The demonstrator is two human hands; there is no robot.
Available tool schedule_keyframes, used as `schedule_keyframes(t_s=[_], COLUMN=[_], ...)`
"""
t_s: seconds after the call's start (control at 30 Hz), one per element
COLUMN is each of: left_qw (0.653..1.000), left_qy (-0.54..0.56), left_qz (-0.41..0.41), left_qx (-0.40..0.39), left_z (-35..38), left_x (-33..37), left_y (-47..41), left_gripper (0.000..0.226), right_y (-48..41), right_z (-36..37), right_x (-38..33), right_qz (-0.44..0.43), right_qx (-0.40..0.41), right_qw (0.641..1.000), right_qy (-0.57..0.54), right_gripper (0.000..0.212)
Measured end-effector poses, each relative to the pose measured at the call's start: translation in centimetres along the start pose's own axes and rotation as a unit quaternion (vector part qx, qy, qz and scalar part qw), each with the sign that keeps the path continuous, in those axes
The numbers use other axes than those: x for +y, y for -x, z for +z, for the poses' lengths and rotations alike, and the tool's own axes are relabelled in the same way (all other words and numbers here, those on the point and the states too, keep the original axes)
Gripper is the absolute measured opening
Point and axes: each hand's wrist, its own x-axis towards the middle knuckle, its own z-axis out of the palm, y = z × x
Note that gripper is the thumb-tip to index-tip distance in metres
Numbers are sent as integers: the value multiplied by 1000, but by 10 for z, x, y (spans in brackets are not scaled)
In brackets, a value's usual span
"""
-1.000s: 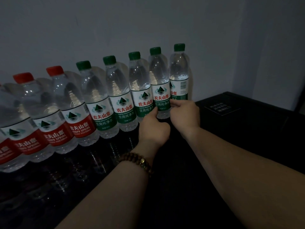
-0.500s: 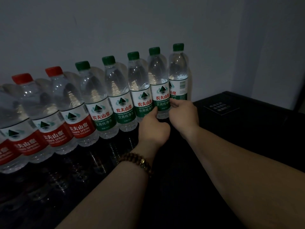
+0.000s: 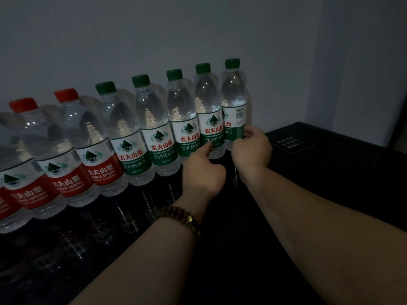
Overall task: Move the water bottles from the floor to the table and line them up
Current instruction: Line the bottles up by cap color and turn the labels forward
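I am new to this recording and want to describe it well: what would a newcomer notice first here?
A long row of bottles stands along the wall on a dark table, red caps at the left, green caps at the right. The right hand grips the end bottle, and the left hand, wearing a bead bracelet, touches its neighbour.

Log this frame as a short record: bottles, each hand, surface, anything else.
Row: five green-capped bottles, then red-capped bottles running off the left edge, upright along the wall
Right hand: grips the end bottle at its label
Left hand: curled, one digit touching the second bottle at its label; bead bracelet on wrist
Surface: dark table
Other: black box right of the row
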Motion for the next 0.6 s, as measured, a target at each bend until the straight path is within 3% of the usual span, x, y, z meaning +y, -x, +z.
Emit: schedule_keyframes(t_s=[0.37, 0.6], left_qw=[997, 998], left_qy=[-23, -3], left_qz=[11, 5], left_qx=[-66, -65], left_z=[-1, -1], left_x=[5, 5], left_y=[3, 4], left_gripper=[89, 87], right_y=[-5, -22], right_z=[-3, -8], right_x=[0, 0], right_qz=[18, 34], right_qx=[-101, -196], right_qw=[995, 980], right_qy=[-7, -20], right_gripper=[39, 39])
